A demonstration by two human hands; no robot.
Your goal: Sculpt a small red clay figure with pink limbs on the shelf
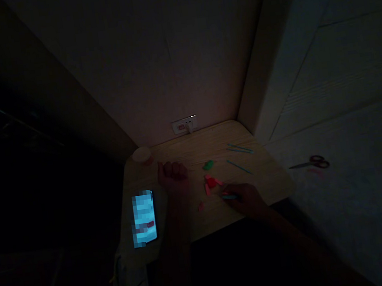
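Fingers curled into a fist, my left hand [173, 172] rests on the small wooden table, and nothing shows in it. Near the front edge, my right hand [245, 197] is closed on a thin teal stick [230, 197], its far part covered by the fingers. Just beyond the right hand lies a red lump [212, 183] that looks like soft clay, with pinkish-red strips [207, 189] around it. A green lump [208, 165] sits behind these. Between the hands, closer to me, is a small pink scrap [201, 206].
Several thin teal sticks [239, 167] lie on the table's right side. A lit phone [143, 218] is at the left, with a round tub [142, 156] behind it. Scissors [315, 162] lie beyond the right edge. A wall socket [185, 125] holds a plug. The room is dim.
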